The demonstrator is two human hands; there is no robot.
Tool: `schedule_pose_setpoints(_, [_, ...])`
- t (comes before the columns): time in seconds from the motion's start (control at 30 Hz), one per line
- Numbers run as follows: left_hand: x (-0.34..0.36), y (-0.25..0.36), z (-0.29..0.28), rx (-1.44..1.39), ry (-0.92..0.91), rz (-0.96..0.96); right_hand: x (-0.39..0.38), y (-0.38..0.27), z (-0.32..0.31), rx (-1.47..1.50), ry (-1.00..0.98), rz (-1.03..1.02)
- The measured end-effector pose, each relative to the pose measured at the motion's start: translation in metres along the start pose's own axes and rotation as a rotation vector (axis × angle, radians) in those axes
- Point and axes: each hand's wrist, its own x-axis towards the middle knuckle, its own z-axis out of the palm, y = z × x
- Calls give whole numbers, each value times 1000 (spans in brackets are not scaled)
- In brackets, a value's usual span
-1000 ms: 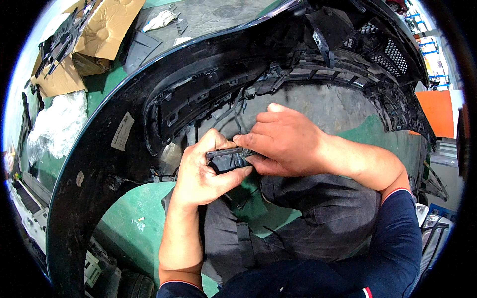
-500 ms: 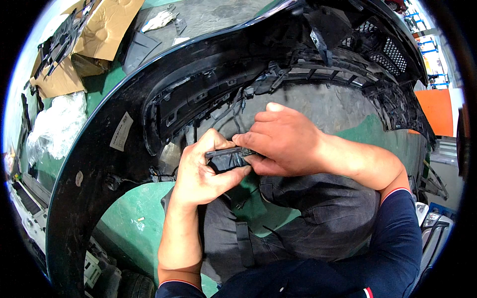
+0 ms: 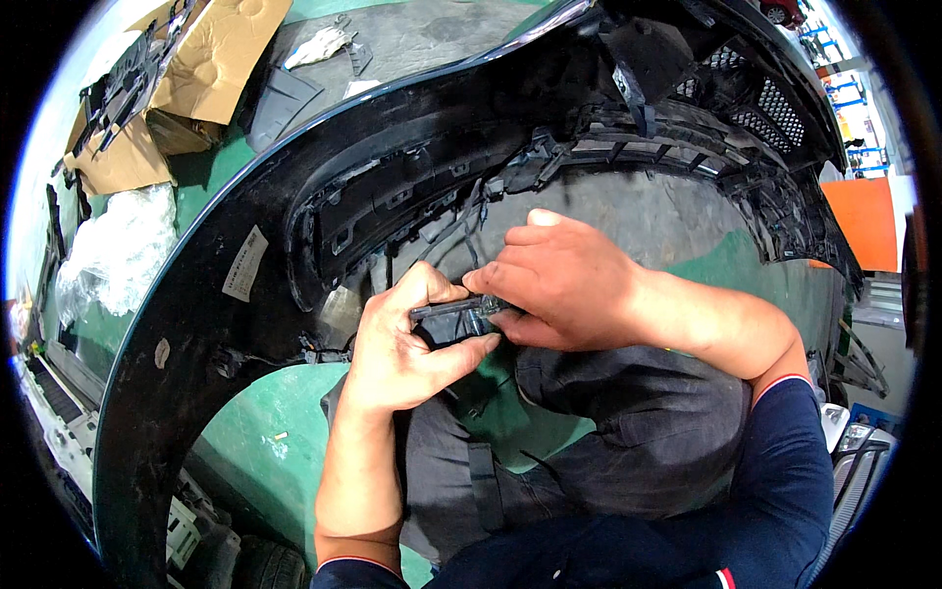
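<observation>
A small black plastic part (image 3: 453,316) with a thin wire is held between both of my hands, in front of my lap. My left hand (image 3: 397,344) wraps it from below, thumb under it and fingers curled over its left end. My right hand (image 3: 559,280) pinches its right end from above with the fingertips. Around them curves a large black car bumper (image 3: 324,167), its inner side with ribs, clips and wiring facing me.
Flattened cardboard (image 3: 211,59) and a crumpled clear plastic sheet (image 3: 113,245) lie on the green floor (image 3: 265,442) at the upper left. A mesh grille section (image 3: 775,98) of the bumper is at upper right, next to an orange panel (image 3: 868,221).
Both hands keep hold of the small part; the fingers have shifted only slightly on it. The bumper has not moved.
</observation>
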Motion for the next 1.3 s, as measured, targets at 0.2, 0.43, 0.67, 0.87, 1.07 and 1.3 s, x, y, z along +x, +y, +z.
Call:
schedule_pose_setpoints(0.2, [-2, 0, 0, 2, -18, -54, -1, -1, -1, 7, 0, 1])
schedule_pose_setpoints(0.43, [1, -2, 2, -12, -35, -47, -4, -1, -1, 8, -20, 21])
schedule_pose_setpoints(0.67, [1, -12, 0, 23, -76, 43, -10, 6, 10, 17, 9, -15])
schedule_pose_setpoints(0.87, [-3, -13, -5, -347, -114, -153, -11, 11, 10, 43, 57, -17])
schedule_pose_setpoints(1.07, [-2, -34, -14, -476, -61, -87, -13, 13, 12, 99, 124, 15])
schedule_pose_setpoints(1.3, [2, -8, -8, 86, -77, 31, -11, 15, 15, 161, 168, 25])
